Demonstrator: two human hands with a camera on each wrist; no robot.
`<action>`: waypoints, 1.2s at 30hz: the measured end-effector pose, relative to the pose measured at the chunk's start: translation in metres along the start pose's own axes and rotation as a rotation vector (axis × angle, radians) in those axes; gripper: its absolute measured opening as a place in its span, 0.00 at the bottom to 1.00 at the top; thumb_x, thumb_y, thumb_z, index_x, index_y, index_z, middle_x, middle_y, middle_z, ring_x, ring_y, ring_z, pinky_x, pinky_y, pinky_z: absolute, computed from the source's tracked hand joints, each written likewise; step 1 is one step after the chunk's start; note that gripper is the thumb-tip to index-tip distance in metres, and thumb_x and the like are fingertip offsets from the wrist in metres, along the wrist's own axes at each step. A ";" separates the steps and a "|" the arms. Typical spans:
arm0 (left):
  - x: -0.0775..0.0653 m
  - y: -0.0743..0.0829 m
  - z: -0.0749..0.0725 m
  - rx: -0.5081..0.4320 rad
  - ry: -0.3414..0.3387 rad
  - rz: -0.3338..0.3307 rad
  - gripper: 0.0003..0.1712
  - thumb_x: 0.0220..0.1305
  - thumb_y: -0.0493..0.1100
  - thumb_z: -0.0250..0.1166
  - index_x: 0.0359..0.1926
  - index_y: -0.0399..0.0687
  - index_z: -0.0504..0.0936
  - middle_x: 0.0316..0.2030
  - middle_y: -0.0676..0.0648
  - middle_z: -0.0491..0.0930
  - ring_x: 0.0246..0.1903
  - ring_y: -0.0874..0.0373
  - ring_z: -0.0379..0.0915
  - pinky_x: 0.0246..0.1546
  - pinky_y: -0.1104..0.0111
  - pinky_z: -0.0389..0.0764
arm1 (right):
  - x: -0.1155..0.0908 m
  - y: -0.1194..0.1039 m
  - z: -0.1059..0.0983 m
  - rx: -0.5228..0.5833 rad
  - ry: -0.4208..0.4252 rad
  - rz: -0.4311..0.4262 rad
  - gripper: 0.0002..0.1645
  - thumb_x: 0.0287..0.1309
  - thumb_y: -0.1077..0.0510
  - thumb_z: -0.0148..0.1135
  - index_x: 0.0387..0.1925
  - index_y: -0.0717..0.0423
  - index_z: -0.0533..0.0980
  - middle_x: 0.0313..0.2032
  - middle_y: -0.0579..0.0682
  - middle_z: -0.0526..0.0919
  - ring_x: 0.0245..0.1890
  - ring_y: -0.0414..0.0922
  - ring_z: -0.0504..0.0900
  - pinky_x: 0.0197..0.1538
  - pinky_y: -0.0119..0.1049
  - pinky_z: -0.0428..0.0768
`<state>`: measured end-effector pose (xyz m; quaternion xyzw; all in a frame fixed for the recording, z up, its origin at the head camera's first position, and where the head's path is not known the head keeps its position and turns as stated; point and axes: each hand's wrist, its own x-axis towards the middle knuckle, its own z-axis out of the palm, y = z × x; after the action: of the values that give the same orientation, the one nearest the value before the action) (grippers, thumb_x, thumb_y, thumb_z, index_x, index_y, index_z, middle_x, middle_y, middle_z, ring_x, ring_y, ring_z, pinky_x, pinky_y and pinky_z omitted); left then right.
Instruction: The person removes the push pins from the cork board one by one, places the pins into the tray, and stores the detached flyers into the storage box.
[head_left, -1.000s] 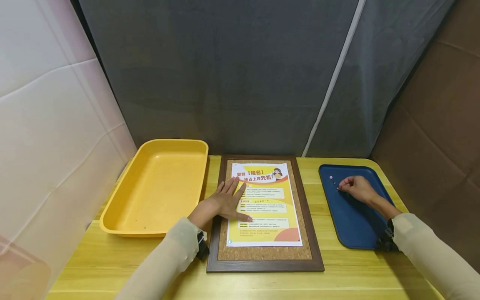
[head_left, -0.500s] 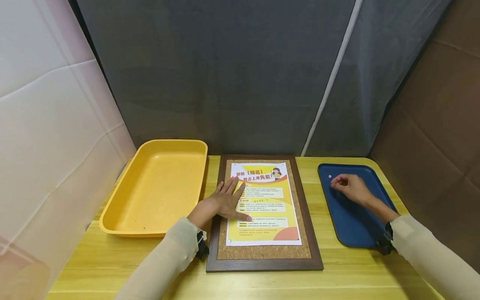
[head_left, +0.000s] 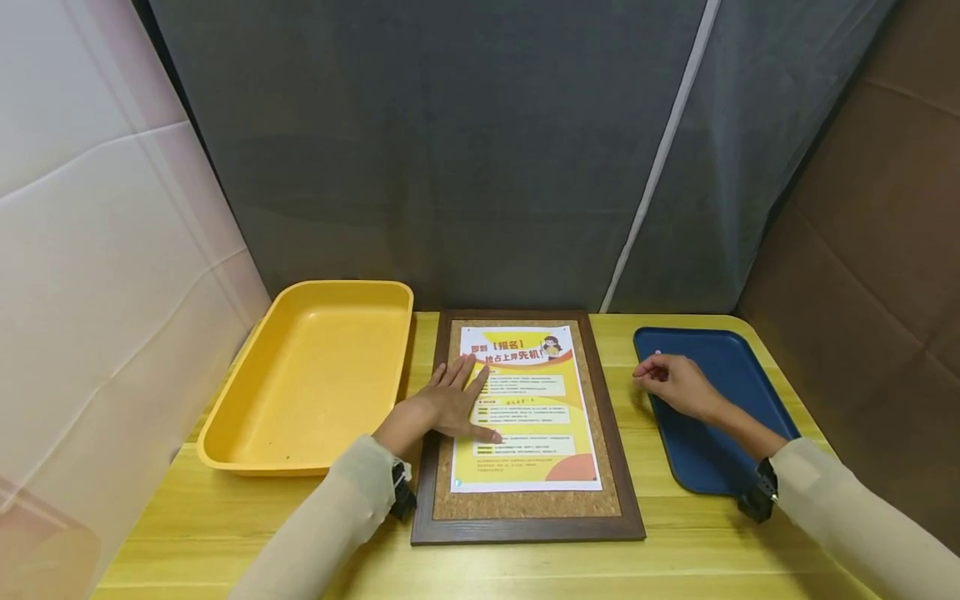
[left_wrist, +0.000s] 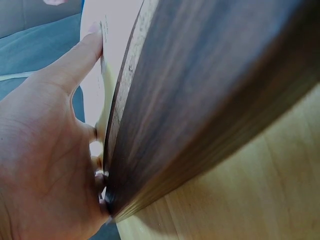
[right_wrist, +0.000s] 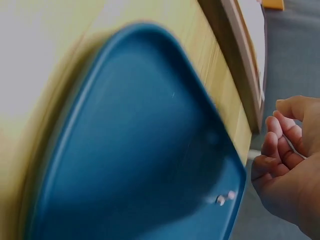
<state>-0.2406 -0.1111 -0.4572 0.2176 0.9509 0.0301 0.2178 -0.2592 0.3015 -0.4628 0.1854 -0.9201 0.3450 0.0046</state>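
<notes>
Left hand [head_left: 450, 402] presses the poster [head_left: 525, 408] flat — right hand [head_left: 671, 381] pinches a pin.

Grey curtain [head_left: 450, 167] behind wooden table [head_left: 675, 558]; possibly cardboard [head_left: 877, 208] right.

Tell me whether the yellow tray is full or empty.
Nearly empty: the yellow tray shows bare yellow floor in the head view, apart from a few tiny dark specks near its front edge.

A: What is worn on the arms?
B: Long cream sleeves [head_left: 322, 533] are worn on both. A black band [head_left: 401, 492] is strapped at the left wrist, another [head_left: 757, 502] at the right.
A: And the hands?
B: Bare.
</notes>
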 end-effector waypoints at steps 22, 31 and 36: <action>-0.004 0.000 -0.001 -0.024 -0.006 0.010 0.73 0.61 0.82 0.61 0.87 0.49 0.35 0.85 0.39 0.27 0.84 0.43 0.20 0.82 0.46 0.31 | -0.010 -0.069 0.040 0.121 -0.108 -0.200 0.03 0.64 0.66 0.71 0.39 0.63 0.85 0.30 0.42 0.83 0.31 0.36 0.76 0.33 0.30 0.77; 0.001 -0.002 0.001 -0.012 -0.002 0.010 0.72 0.61 0.83 0.60 0.87 0.51 0.33 0.85 0.39 0.25 0.84 0.44 0.20 0.82 0.45 0.31 | -0.010 -0.096 0.061 0.169 -0.174 -0.237 0.04 0.65 0.64 0.72 0.40 0.61 0.86 0.30 0.42 0.82 0.30 0.35 0.75 0.34 0.30 0.77; 0.000 -0.001 0.000 -0.008 0.003 0.008 0.73 0.61 0.83 0.61 0.87 0.51 0.34 0.85 0.39 0.26 0.84 0.43 0.21 0.82 0.44 0.31 | -0.013 -0.110 0.074 0.170 -0.214 -0.270 0.03 0.65 0.65 0.71 0.40 0.61 0.86 0.30 0.41 0.83 0.31 0.35 0.77 0.34 0.32 0.79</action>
<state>-0.2414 -0.1121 -0.4577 0.2204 0.9503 0.0351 0.2169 -0.2004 0.1827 -0.4511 0.3427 -0.8495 0.3961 -0.0628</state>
